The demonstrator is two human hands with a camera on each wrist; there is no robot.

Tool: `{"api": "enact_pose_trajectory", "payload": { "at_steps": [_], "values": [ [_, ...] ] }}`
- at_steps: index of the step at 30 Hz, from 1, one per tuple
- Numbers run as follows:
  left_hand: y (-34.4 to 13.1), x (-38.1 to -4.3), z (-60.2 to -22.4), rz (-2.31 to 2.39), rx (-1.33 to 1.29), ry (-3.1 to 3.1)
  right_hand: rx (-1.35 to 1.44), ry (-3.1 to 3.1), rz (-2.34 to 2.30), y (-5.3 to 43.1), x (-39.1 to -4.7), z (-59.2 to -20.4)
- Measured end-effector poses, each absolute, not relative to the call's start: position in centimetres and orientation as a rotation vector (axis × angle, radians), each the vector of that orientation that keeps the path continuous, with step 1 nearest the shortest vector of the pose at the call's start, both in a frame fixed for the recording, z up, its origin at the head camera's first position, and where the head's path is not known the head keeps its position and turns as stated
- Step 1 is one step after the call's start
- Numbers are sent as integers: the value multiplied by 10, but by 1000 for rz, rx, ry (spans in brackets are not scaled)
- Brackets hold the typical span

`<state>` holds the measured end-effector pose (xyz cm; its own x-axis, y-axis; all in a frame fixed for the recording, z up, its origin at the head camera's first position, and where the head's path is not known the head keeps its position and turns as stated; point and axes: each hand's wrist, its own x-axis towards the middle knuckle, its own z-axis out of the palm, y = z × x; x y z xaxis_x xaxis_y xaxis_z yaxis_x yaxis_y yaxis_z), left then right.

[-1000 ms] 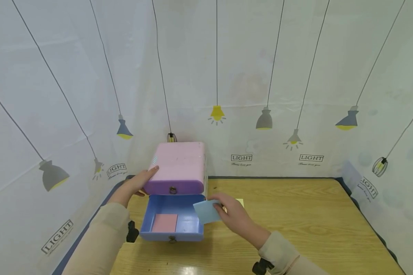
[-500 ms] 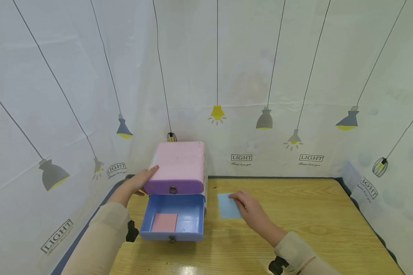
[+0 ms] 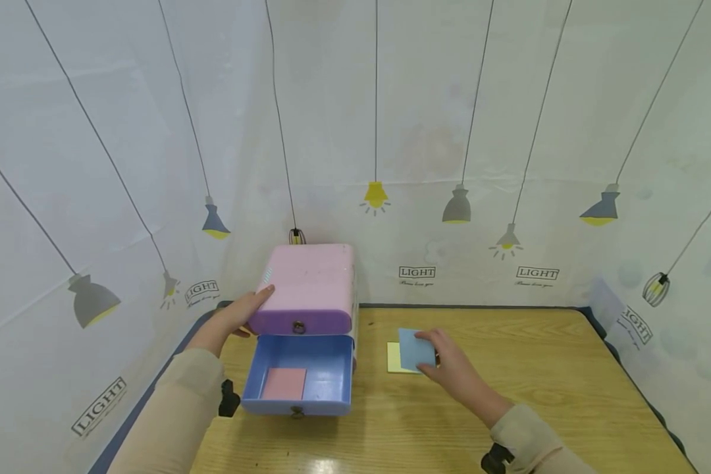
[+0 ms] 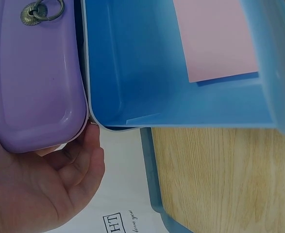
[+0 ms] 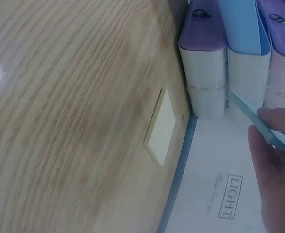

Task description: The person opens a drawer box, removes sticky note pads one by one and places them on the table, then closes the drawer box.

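My right hand [image 3: 459,375] pinches a blue sticky note pad [image 3: 415,350] by its right side. The blue pad is held above the table and covers part of a yellow sticky note pad [image 3: 394,359] in the head view. In the right wrist view the whole yellow pad [image 5: 161,128] shows, lying flat. At the left, my left hand [image 3: 237,317] grips the left side of a small drawer unit [image 3: 308,276], thumb on its pink top, fingers curled at its side [image 4: 79,170]. Below the purple drawer [image 3: 326,322], a blue drawer [image 3: 326,355] is pulled out, with a pink sticky note pad [image 3: 284,384] inside.
The wooden table [image 3: 509,368] stretches right of the drawer unit. A white cloth [image 3: 426,131] printed with lamps hangs behind and along both sides. Another purple drawer [image 5: 203,29] under the blue one is pushed in.
My right hand has carried the blue pad rightward from the open drawer's right edge to the yellow pad, which was briefly hidden. My left hand has stayed on the drawer unit.
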<state>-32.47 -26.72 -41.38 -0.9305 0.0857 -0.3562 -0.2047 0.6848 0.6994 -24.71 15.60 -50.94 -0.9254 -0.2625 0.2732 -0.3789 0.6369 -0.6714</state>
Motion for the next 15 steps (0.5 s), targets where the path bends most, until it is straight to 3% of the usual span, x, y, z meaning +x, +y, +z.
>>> {"api": "enact_pose_trajectory", "payload": {
  "at_steps": [15],
  "values": [
    [-266, -323, -412, 1119, -102, 2534, 320, -2896, 1104, 180, -262, -541]
  ]
}}
